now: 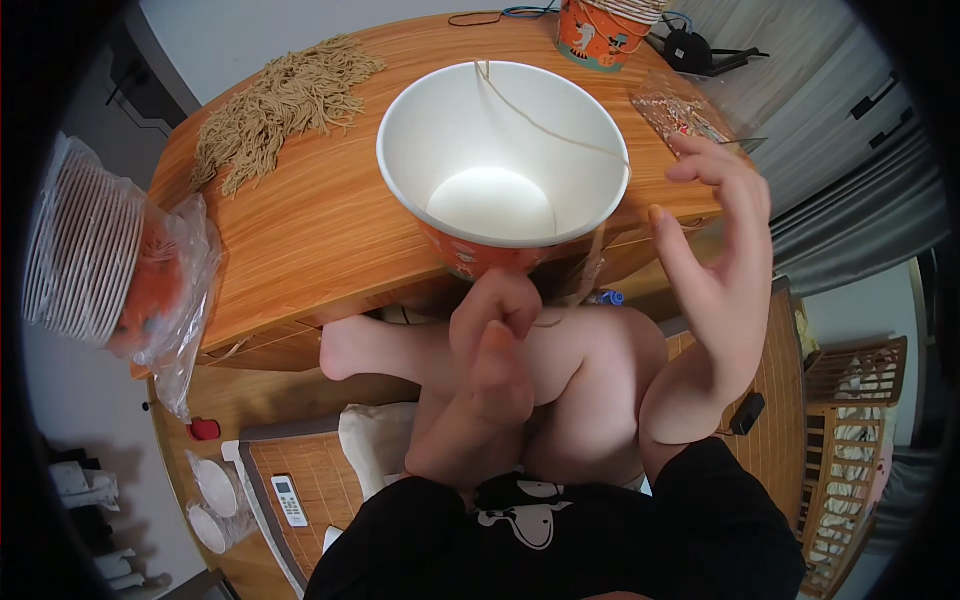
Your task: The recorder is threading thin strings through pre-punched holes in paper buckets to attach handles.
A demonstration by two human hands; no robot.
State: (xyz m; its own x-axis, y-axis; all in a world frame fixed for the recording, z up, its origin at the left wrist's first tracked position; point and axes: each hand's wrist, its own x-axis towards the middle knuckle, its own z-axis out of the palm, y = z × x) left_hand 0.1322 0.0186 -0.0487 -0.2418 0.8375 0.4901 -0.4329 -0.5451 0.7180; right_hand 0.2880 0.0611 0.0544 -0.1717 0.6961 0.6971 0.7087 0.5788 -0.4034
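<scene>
A large paper bucket point(490, 205), white inside and orange outside, stands at the table's front edge with its mouth toward me. A thin beige cord point(530, 122) passes from its far rim across the opening to the right rim, then hangs down outside, blurred. My left hand point(490, 345) is below the bucket's front, fingers curled, with the cord's lower end running to them. To the right of the bucket my right hand point(725, 260) is raised, thumb and fingers apart, nothing seen between them.
A pile of beige cords point(285, 105) lies on the wooden table point(300, 240) at the far left. Stacked buckets in plastic point(95, 245) stand at the left. Another orange bucket stack point(605, 35) and a clear bag point(685, 110) are at the far right. A white remote point(289, 500) lies below.
</scene>
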